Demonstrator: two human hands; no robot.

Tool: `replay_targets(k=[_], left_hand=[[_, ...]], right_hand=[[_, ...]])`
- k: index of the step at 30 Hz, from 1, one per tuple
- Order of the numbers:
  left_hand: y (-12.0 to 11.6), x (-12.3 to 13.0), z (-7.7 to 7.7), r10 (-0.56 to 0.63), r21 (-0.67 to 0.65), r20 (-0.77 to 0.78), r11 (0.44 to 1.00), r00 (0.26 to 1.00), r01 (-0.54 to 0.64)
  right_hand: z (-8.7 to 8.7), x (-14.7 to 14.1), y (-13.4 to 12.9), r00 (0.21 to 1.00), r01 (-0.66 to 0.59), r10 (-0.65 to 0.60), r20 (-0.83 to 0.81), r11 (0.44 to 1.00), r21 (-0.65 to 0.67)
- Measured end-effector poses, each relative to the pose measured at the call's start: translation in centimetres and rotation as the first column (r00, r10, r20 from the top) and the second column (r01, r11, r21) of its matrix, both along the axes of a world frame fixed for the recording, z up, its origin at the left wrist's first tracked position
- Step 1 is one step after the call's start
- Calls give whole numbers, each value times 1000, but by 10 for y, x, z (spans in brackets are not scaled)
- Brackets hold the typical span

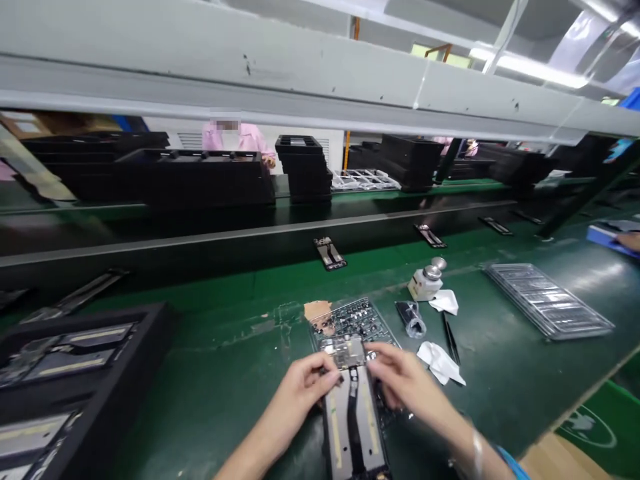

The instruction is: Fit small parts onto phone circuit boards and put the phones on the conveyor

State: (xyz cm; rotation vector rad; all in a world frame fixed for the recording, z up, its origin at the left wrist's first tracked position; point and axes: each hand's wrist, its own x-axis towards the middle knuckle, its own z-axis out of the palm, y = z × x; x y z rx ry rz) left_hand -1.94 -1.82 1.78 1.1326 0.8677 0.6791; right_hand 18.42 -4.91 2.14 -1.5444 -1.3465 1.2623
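Observation:
A phone-like device assembly (367, 413) with a grey body, yellowish strips and a black central ribbon lies in front of me, its circuit end pointing away. My left hand (313, 383) is at its upper left edge, thumb and forefinger pinched around a small dark piece too small to name. At the upper right corner, my right hand (397, 373) has its fingers bent close to the circuit end; what they hold, if anything, is hidden. Beneath and behind the device is a tray of small parts (363, 317), with a brown patch (317, 311) at its left corner.
A black foam tray (145, 360) with devices stands at left. Right are a white bottle (424, 285), white wipes (440, 361), black tweezers (450, 339), a wrapped black item (411, 319) and stacked clear trays (550, 300). More devices (330, 253) line the rear strip. A person in pink (237, 138) is beyond.

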Motion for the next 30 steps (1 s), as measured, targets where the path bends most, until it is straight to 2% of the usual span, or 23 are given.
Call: replay_targets(k=[1, 2, 3, 4, 5, 6, 7, 10, 13, 15, 16, 17, 19, 20, 21, 23, 28, 30], left_hand=[[0, 6, 2, -20, 24, -9, 1000, 1000, 20], [-1, 9, 4, -32, 48, -13, 998, 999, 32], [-2, 11, 6, -42, 69, -18, 997, 999, 43], [-3, 12, 8, -46, 89, -27, 995, 999, 48], [-4, 12, 11, -53, 110, -39, 992, 998, 57], [-6, 11, 14, -61, 131, -52, 989, 997, 67], [-7, 9, 17, -65, 152, -64, 986, 996, 75], [-10, 6, 20, -77, 190, -78, 978, 994, 91], [-12, 5, 19, -76, 182, -62, 980, 995, 86], [-12, 5, 18, -72, 173, -45, 982, 996, 79], [-13, 6, 18, -74, 169, -41, 982, 996, 80], [-13, 6, 18, -76, 166, -40, 983, 996, 81], [-14, 6, 20, -76, 162, -48, 983, 996, 83], [-14, 6, 21, -77, 161, -56, 983, 995, 85], [-14, 6, 22, -78, 163, -65, 983, 995, 87], [-16, 6, 24, -83, 177, -75, 980, 994, 96], [-20, 7, 27, -101, 202, -114, 972, 988, 123], [-22, 7, 28, -95, 206, -131, 971, 987, 121]], right_hand=[[0, 18, -3, 995, 56, -58, 83, 998, 34], [-2, 37, -5, 913, 171, -213, 349, 974, 148], [-5, 56, -5, 718, 282, -377, 584, 926, 252], [-9, 74, -4, 485, 365, -453, 748, 882, 297], [-14, 90, -2, 318, 418, -431, 845, 863, 283], [-20, 104, 1, 234, 448, -369, 899, 862, 237], [-25, 114, 5, 200, 469, -313, 929, 862, 190], [-34, 130, 14, 237, 478, -219, 946, 875, 82], [-30, 131, 13, 238, 503, -189, 953, 863, 45], [-21, 124, 6, 235, 549, -263, 936, 831, 95], [-16, 118, 2, 275, 559, -364, 890, 814, 160], [-10, 110, -3, 348, 565, -498, 795, 787, 246], [3, 88, -12, 576, 563, -695, 430, 719, 408], [9, 75, -16, 670, 564, -702, 242, 693, 449], [14, 62, -19, 747, 544, -654, 118, 704, 457], [22, 37, -23, 824, 505, -567, -21, 716, 481], [26, -6, -26, 862, 487, -470, -191, 661, 572], [24, -16, -27, 902, 416, -382, -201, 643, 643]])
